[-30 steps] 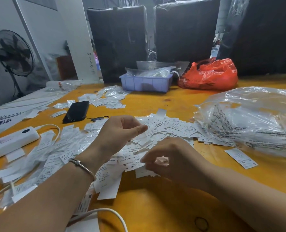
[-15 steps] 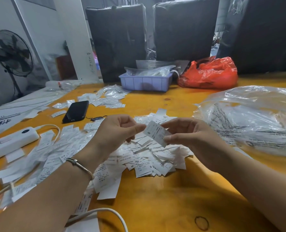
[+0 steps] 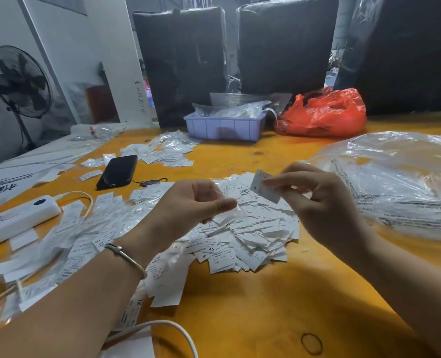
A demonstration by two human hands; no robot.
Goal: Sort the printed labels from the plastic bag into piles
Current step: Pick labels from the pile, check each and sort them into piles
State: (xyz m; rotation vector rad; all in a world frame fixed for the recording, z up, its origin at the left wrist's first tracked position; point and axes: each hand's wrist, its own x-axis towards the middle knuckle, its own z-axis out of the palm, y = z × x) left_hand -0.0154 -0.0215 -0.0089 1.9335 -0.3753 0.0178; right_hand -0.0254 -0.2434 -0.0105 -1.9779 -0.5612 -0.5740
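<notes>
Above the label pile [image 3: 242,236], your right hand [image 3: 325,202] pinches one label [image 3: 264,187]; your left hand [image 3: 188,205] is curled, pinching nothing visible.

Size marks on the loose labels

In the label heap [image 3: 242,239] on the worktop [image 3: 265,306], slips read "XS" upside down [image 3: 211,249], "S" [image 3: 232,257] and "MADE IN CHINA" [image 3: 195,244]; a slip by the left forearm reads "XL" [image 3: 139,303]. Print on the clear plastic bag [image 3: 395,182] is too blurred to read.

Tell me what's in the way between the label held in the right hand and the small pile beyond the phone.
Nothing visible blocks it. The right hand pinches the label in the air above the main heap; bare tabletop lies before the far pile. The phone sits left of that line.
</notes>
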